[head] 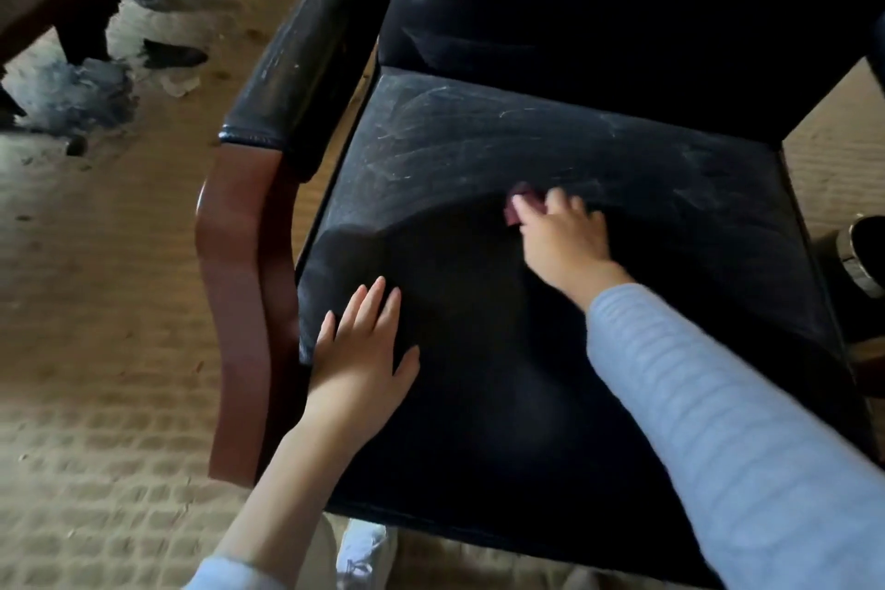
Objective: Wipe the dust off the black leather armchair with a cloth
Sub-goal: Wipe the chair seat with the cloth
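The black leather armchair [479,149] fills the frame, its seat streaked with pale dust toward the back. My right hand [565,240] presses a small purple-pink cloth [522,201] onto the middle of the seat; only an edge of the cloth shows past my fingers. My left hand [364,350] rests flat on the seat's front left part, fingers straight and spread. The padded left armrest [306,48] is dusty and joins a reddish wooden arm support [239,292].
Beige patterned carpet [96,302] surrounds the chair. Dark wooden furniture legs [81,29] and scattered debris lie at the upper left. A dark object with a shiny metal band [862,254] sits at the right edge. A white shoe [364,551] shows below the seat's front.
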Available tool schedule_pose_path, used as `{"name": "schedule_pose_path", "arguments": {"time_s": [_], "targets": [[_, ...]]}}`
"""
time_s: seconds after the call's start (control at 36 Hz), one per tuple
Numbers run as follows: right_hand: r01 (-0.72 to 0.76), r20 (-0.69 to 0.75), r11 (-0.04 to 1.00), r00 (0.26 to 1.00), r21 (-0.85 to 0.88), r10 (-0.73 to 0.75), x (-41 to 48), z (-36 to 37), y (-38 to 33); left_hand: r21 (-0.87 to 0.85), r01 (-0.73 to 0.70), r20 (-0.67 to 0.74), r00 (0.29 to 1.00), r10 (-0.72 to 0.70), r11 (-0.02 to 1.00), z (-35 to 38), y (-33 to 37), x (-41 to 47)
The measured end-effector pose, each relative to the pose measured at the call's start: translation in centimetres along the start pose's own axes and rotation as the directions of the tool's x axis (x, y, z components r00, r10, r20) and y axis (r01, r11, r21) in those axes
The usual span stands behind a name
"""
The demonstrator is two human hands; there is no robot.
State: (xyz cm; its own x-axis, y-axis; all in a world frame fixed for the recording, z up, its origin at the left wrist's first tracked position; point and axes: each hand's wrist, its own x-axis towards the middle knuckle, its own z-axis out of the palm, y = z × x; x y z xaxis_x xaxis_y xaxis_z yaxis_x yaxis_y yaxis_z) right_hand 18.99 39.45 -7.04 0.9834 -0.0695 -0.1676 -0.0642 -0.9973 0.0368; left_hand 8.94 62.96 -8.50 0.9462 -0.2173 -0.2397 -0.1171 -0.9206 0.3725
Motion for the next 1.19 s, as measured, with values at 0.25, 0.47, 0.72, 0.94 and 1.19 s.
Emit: {"name": "schedule_pose_path", "arguments": {"time_s": [0.25,0.47,0.72,0.94,1.19], "targets": [[-0.257,0.062,0.963,0.963,-0.087,0.263,0.8,0.5,3.2,0.052,0.040,0.058,0.997,-0.043,0.998,-0.3,0.8,0.1],[0.271,-0.105,0.962,0.958,0.029,-0.267,-0.1,-0.1,-11.5,-0.003,0.063,0.024,0.998,-0.062,0.998,0.0,0.8,0.4],[0.479,-0.056,0.871,0.878,0.113,-0.475,0.3,1.1,-15.0,-0.015,0.042,-0.042,0.998,-0.043,0.999,0.0,0.8,0.5],[0.090,-0.122,0.993,0.989,0.082,-0.079,3.4,0.8,-4.1,-0.012,0.053,0.018,0.998,-0.053,0.999,-0.5,0.5,0.4],[-0.224,0.020,0.974,0.975,0.036,0.223,4.7,0.4,0.6,-0.043,0.069,0.034,0.997,-0.068,0.997,-0.8,0.9,0.5]]}}
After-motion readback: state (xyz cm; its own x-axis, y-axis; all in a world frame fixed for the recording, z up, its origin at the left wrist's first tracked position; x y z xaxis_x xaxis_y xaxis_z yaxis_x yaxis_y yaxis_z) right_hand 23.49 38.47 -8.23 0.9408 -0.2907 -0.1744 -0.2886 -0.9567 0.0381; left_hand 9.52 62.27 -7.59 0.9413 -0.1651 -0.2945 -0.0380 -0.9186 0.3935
